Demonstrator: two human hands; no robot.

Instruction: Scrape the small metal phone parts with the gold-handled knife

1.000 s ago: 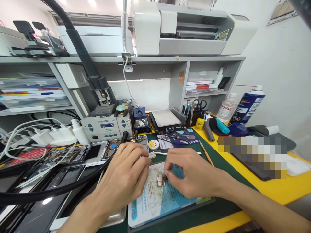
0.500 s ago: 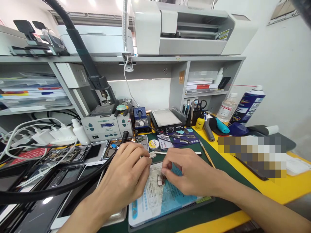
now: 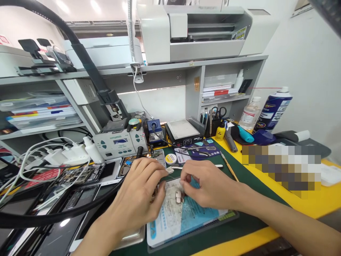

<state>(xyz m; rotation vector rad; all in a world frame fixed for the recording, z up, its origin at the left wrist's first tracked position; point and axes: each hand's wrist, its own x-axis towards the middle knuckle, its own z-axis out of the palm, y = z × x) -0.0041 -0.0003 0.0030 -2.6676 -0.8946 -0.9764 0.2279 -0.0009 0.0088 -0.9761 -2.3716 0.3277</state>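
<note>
My left hand (image 3: 146, 190) is held over the left side of a blue-and-white printed booklet (image 3: 170, 227), its fingers curled and the thumb beneath them. What those fingers grip, if anything, is hidden. Above the booklet's upper right part, my right hand (image 3: 204, 183) pinches thumb and forefinger together. Anything between these fingertips is too small to make out. Between the two hands, a small pale part with coppery edges (image 3: 178, 196) lies on the stained booklet, just left of my right fingers and apart from them.
Phones and circuit boards (image 3: 85, 174) crowd the left side, crossed by a black hose (image 3: 80, 209). Behind stand a soldering station (image 3: 119, 142) and a flat heating plate (image 3: 182, 131). A brush (image 3: 229, 165) lies right of my right hand. A spray can (image 3: 273, 110) stands farther right.
The view has shifted slightly, with the bench scene sitting a little farther right. My left thumb has come away from the fingers somewhat, leaving a small gap. The right hand keeps its pinch.
</note>
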